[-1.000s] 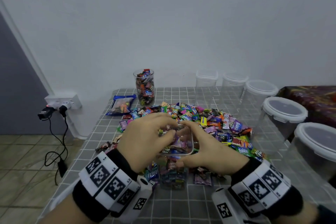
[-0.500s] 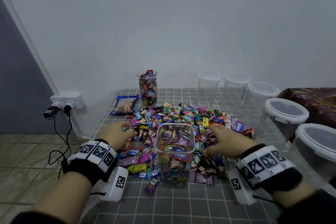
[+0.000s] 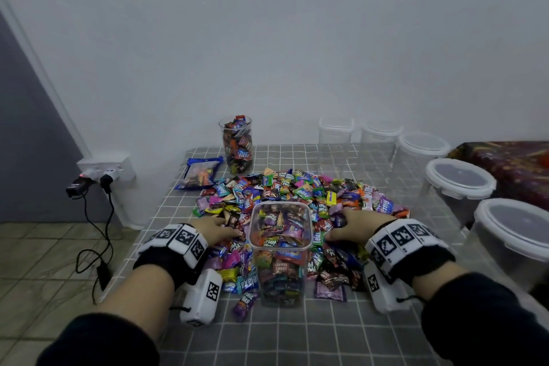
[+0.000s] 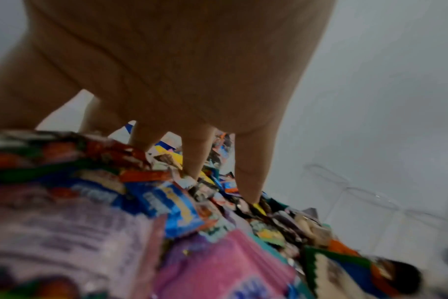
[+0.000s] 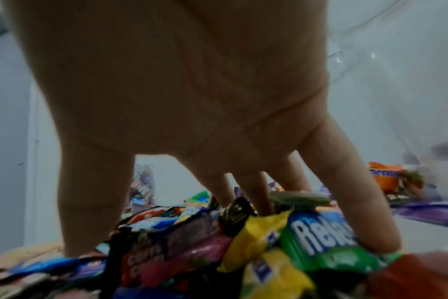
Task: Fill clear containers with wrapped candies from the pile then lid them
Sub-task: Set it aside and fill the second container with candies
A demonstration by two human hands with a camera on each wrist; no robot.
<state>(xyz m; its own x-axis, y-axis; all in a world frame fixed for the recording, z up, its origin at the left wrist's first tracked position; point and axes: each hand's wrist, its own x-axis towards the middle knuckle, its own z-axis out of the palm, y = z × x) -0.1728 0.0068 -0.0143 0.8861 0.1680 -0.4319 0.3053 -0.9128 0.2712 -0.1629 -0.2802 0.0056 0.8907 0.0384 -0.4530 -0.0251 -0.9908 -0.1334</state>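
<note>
Both hands (image 3: 352, 224) press spread fingers into candy pile (image 3: 300, 190).

- The left hand (image 3: 214, 230) is bare, with a black wristband behind it that carries a row of white blocks printed with black square-pattern markers.
- A white camera housing (image 3: 202, 297) hangs under the left wrist and bears a marker of its own.
- The right hand (image 3: 355, 224) wears the same black band, white marker blocks and white housing (image 3: 383, 291).
- Dark sleeves cover both forearms.
</note>
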